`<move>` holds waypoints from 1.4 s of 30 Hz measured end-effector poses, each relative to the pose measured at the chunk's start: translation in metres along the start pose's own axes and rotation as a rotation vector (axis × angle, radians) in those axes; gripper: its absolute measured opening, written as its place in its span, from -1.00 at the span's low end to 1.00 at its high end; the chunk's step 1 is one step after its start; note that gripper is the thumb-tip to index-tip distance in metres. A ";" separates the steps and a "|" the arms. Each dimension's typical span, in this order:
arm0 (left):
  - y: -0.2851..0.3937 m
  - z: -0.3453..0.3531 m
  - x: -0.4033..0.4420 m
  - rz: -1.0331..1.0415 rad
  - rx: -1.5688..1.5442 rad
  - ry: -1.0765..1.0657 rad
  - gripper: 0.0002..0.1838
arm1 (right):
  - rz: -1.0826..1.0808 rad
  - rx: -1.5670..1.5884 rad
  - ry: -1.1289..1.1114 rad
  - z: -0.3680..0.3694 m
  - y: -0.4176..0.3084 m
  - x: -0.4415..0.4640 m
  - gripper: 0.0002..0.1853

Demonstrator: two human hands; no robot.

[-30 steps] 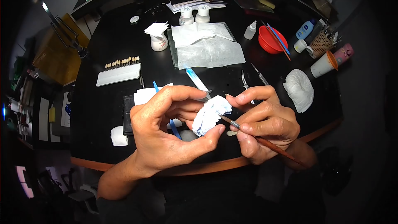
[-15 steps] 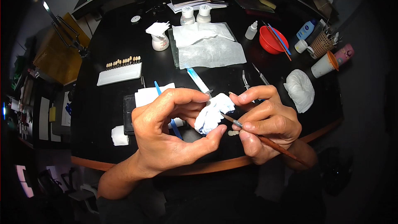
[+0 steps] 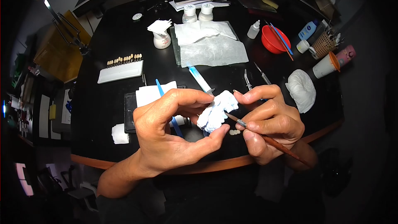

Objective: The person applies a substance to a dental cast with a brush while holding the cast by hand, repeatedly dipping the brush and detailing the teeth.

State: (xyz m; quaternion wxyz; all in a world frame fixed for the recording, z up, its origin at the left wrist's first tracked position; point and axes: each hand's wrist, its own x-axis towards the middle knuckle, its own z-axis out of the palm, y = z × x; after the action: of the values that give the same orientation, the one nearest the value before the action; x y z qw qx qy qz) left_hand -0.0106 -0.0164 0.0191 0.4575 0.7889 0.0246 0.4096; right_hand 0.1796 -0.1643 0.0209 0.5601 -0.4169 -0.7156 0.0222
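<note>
The left hand [image 3: 161, 139] pinches a white lump [image 3: 216, 111] between thumb and index finger, its other fingers curled behind. The right hand [image 3: 275, 122] grips a brush [image 3: 284, 147] like a pen, thumb and fingers pressed on the shaft near the metal collar. The lump sits between the two hands, and the brush tip is at its right side; whether it touches, I cannot tell. The right index fingertip is close by the lump's upper right edge; contact there is unclear too. Just below the brush tip, small pale teeth [image 3: 234, 132] lie on the table [image 3: 93, 112]. Directly beyond the pinch lies a syringe [image 3: 199, 79], and farther out, paper sheets [image 3: 213, 52]. Beyond the right hand lie tweezers [image 3: 248, 79] and a knife [image 3: 262, 74]; to its right is a white wad [image 3: 300, 91], with a red bowl [image 3: 270, 41] farther off. Left of the left hand sits a gauze roll [image 3: 120, 134]; behind that hand, a blue stick [image 3: 159, 87] leans over a white pad [image 3: 145, 95]
</note>
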 end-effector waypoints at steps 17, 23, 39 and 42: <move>0.000 0.000 0.000 0.037 0.023 0.001 -0.42 | 0.039 0.016 0.061 0.003 -0.004 0.001 -0.80; 0.000 -0.001 -0.001 0.062 0.052 -0.010 -0.42 | 0.037 0.022 0.076 0.001 -0.004 0.001 -0.79; -0.001 -0.001 0.000 0.076 0.056 -0.011 -0.44 | -0.013 -0.003 -0.009 -0.003 -0.001 0.001 -0.72; -0.001 -0.001 0.000 0.070 0.047 -0.013 -0.44 | -0.008 -0.004 -0.013 -0.003 -0.001 0.002 -0.73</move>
State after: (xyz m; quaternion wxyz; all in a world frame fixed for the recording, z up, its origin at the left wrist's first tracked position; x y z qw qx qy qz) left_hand -0.0110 -0.0152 0.0183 0.4243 0.8024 0.0035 0.4196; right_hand 0.1816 -0.1656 0.0242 0.5545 -0.4150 -0.7210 0.0211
